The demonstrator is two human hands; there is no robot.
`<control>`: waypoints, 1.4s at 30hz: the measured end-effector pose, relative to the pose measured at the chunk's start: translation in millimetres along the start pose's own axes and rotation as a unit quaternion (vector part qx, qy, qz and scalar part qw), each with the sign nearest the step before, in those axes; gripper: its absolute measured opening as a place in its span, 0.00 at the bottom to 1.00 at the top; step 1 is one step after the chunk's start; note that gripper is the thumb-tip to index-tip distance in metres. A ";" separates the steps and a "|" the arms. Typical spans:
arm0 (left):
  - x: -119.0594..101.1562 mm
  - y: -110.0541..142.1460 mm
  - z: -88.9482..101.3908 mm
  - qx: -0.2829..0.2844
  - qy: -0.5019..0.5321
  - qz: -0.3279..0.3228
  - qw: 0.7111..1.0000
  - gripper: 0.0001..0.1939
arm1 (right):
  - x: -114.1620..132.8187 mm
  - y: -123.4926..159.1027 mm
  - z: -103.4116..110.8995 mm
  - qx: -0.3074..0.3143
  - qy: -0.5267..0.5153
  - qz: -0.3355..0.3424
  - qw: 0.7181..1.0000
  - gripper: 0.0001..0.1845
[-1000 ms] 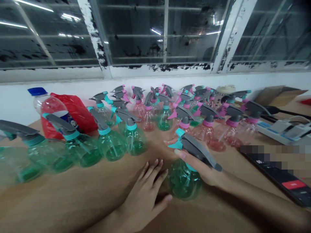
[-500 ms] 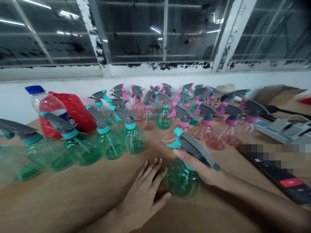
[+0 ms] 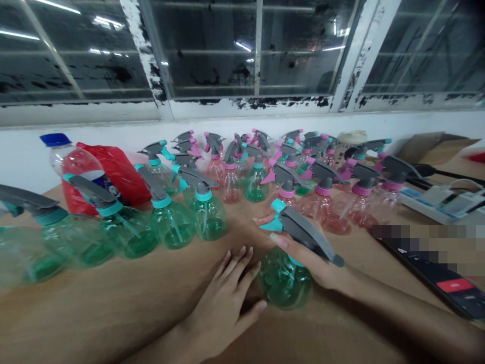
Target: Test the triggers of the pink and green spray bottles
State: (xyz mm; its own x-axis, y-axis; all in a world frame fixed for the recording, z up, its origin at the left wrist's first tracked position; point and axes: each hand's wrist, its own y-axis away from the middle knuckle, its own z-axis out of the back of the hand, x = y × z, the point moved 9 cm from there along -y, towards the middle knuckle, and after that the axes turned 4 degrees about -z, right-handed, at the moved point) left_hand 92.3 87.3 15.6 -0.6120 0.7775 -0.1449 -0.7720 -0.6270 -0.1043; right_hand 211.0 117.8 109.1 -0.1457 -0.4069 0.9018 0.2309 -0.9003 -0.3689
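My right hand (image 3: 310,258) is closed around the neck of a green spray bottle (image 3: 285,283), below its grey and turquoise trigger head. The bottle stands upright on the wooden table (image 3: 125,303); part of its neck is hidden by the hand. Flat on the tabletop just left of that bottle lies my left hand (image 3: 223,298), fingers spread and holding nothing. Farther left, several green spray bottles (image 3: 174,227) stand in a slanting row, some green liquid in each. Beyond my right hand are several pink spray bottles (image 3: 322,205) with grey and pink heads.
At the back left, a clear bottle with a blue cap (image 3: 56,140) stands by a red plastic bag (image 3: 127,174). A phone (image 3: 428,273) lies at the right, near a power strip (image 3: 432,202) and a cardboard box (image 3: 432,146). Windows (image 3: 212,50) rise behind the table.
Both hands and the spray bottle keep the same pose. The whole view has shifted very slightly since a second ago; nothing on the table has visibly moved.
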 end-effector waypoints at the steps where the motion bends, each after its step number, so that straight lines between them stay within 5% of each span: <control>1: 0.1 0.1 0.1 -0.001 0.000 -0.001 1.000 0.29 | -0.4 0.1 0.0 0.000 -0.003 0.000 1.000 0.13; 11: 0.1 0.5 -1.5 -0.005 -0.020 -0.006 1.000 0.29 | 5.9 0.9 1.0 -0.002 0.021 0.010 1.000 0.12; 17: -0.9 1.1 -1.2 -0.012 -0.039 -0.009 0.999 0.29 | 17.5 2.6 4.7 -0.024 0.117 0.073 0.990 0.12; 26: -0.8 1.7 -1.1 -0.015 -0.050 -0.015 0.999 0.29 | 2.1 -1.2 4.4 0.002 0.024 0.026 0.999 0.11; 42: -0.1 0.9 -0.3 -0.011 -0.052 -0.010 0.999 0.29 | -1.3 1.5 2.5 -0.003 0.037 0.005 0.999 0.14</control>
State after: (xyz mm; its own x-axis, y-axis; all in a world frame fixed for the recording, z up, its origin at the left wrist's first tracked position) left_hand 91.7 86.6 15.3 -0.6118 0.7900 -0.0395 -0.7810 -0.6112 -0.1285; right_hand 214.0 117.4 107.9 -0.2135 -0.4266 0.8789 0.2263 -0.8967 -0.3804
